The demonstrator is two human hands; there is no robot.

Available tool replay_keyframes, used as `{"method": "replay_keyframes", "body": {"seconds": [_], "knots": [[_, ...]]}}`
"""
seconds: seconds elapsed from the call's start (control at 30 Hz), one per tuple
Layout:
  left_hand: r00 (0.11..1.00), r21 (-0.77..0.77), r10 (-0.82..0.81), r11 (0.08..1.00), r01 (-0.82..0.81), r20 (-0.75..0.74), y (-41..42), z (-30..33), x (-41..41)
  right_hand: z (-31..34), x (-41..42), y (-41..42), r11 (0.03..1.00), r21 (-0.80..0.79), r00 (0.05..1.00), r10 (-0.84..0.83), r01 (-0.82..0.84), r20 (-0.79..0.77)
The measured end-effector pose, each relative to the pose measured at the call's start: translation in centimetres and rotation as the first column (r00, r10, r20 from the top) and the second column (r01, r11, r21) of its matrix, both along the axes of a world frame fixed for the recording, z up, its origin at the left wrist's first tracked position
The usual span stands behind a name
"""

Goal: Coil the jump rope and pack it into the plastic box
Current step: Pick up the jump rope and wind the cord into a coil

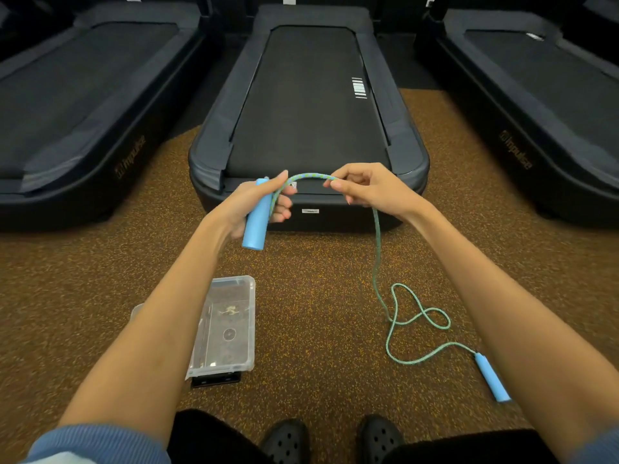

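Treadmills, three, dark, side by side across the far half of the view; the middle treadmill (pixel 310 105) ends just beyond the hands, the left treadmill (pixel 77 105) and right treadmill (pixel 549 105) are cut by the frame edges.
Floor (pixel 318 286): brown speckled rubber, carrying everything below.
Plastic box (pixel 231 324): clear, rectangular, open side up, on the floor under the left forearm, which hides its near-left corner; a dark flat item (pixel 216 380), not identifiable, pokes out from under its near end.
Jump rope (pixel 376 249): green-and-blue braided cord, arching between the two hands, then hanging from the right hand to the floor, where it lies in loose crossing loops to the right of the box, well apart from it.
Shoes (pixel 331 437): black, perforated, pair, bottom centre.
Held handle (pixel 257 217): light blue, tilted, clasped in the left hand (pixel 258 202).
Second handle (pixel 491 376): light blue, lying on the floor beside the right forearm.
Right hand (pixel 368 187): thumb and fingers pinching the cord.
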State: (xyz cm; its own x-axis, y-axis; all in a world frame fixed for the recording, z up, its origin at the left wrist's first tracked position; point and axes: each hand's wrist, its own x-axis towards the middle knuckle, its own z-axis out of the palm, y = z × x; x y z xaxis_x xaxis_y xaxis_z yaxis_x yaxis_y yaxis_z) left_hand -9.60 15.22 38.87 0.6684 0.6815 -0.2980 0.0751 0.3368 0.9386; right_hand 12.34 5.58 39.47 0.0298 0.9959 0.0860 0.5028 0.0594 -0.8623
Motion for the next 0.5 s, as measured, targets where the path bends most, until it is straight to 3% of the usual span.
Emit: {"method": "replay_keyframes", "body": {"seconds": [0.13, 0.23, 0.4, 0.5], "knots": [[0.994, -0.02, -0.108, 0.994, 0.108, -0.017, -1.0, 0.5, 0.8, 0.9, -0.9, 0.5, 0.997, 0.045, 0.955, 0.041, -0.056, 0.293], [0.987, 0.036, -0.151, 0.987, 0.154, -0.061, -1.2, 0.5, 1.2, 1.5, -1.7, 0.8, 0.994, 0.047, 0.912, 0.068, -0.095, 0.404], [0.979, 0.099, -0.184, 0.976, 0.192, -0.081, -1.5, 0.1, 1.3, 1.5, -2.2, 1.2, 0.996, 0.063, 0.899, 0.036, -0.071, 0.436], [0.979, 0.063, -0.196, 0.978, 0.199, -0.057, -1.5, 0.3, 1.2, 1.6, -2.5, 1.1, 0.991, 0.133, 0.934, -0.036, -0.012, 0.354]]}}
